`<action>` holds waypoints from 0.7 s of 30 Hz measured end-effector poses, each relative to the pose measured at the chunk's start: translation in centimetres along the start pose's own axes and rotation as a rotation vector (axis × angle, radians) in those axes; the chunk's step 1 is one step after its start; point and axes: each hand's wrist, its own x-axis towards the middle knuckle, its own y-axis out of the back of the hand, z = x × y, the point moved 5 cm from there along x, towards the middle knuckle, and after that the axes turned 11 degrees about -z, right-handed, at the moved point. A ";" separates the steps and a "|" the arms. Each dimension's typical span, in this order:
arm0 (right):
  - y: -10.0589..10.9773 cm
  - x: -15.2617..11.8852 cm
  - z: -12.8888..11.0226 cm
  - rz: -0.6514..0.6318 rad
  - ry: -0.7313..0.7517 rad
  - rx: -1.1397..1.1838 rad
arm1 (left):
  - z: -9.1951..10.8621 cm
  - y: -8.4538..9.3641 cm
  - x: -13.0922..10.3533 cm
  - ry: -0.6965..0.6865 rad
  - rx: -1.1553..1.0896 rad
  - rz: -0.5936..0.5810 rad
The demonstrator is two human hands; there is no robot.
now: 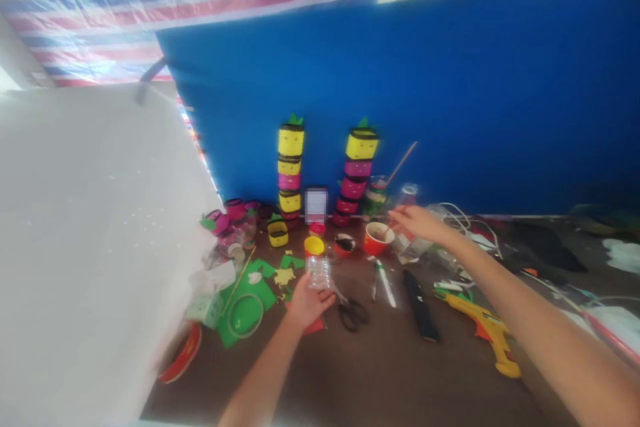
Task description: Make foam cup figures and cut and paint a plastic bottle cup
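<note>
My left hand [309, 301] holds a clear plastic bottle piece [320, 273], its fingers curled under and beside it. Just behind that piece is a small cup of yellow paint [315, 246]. My right hand [417, 222] is at the rim of a red and white paper cup [379, 245], fingers pinched on what looks like a thin stick dipping into the cup; blur hides its exact kind. Between the cups sits a small container with dark contents [345, 245]. Scissors [353, 313] lie to the right of my left hand.
Two stacks of painted containers, one left [290, 167] and one right [356, 173], stand against the blue board. A yellow glue gun [487, 330], a black case [421, 307] and a white marker [385, 283] lie right. Green sheets [250, 293] and a tape roll [245, 315] lie left.
</note>
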 end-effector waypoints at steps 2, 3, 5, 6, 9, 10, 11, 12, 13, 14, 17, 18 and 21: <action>-0.1 0.1 0.1 0.002 -0.008 0.018 | 0.0 0.1 0.0 -0.002 -0.001 -0.002; -0.2 0.2 0.2 0.002 -0.014 0.025 | 0.0 0.1 0.0 -0.004 -0.001 0.001; -0.2 0.4 0.3 0.003 -0.016 0.037 | 0.0 0.2 0.0 -0.012 0.000 0.005; -0.2 0.5 0.3 0.008 -0.015 0.043 | 0.0 0.3 0.1 -0.016 -0.001 0.005; -0.2 0.6 0.1 0.015 -0.016 0.049 | -0.1 0.3 0.1 -0.022 0.000 -0.004; -0.3 0.6 0.0 0.009 -0.014 0.051 | -0.1 0.3 0.1 -0.025 0.000 -0.009; -0.4 0.6 0.0 0.006 -0.012 0.053 | -0.1 0.3 0.1 -0.025 0.000 -0.014; -0.4 0.6 -0.1 0.007 -0.009 0.055 | -0.1 0.3 0.1 -0.025 0.000 -0.020; -0.5 0.5 -0.2 0.012 -0.009 0.056 | -0.1 0.3 0.1 -0.025 -0.001 -0.024; -0.4 0.5 -0.2 0.021 -0.010 0.054 | -0.1 0.2 0.1 -0.026 -0.002 -0.026; 0.0 0.0 0.1 0.055 -0.014 0.060 | -0.1 0.2 0.0 -0.028 -0.003 -0.015; 0.3 -0.4 0.2 0.077 -0.014 0.070 | -0.1 0.2 -0.1 -0.028 -0.002 -0.007; 1.5 -1.9 1.0 0.170 -0.015 0.112 | -0.1 0.1 -0.2 -0.027 0.004 0.004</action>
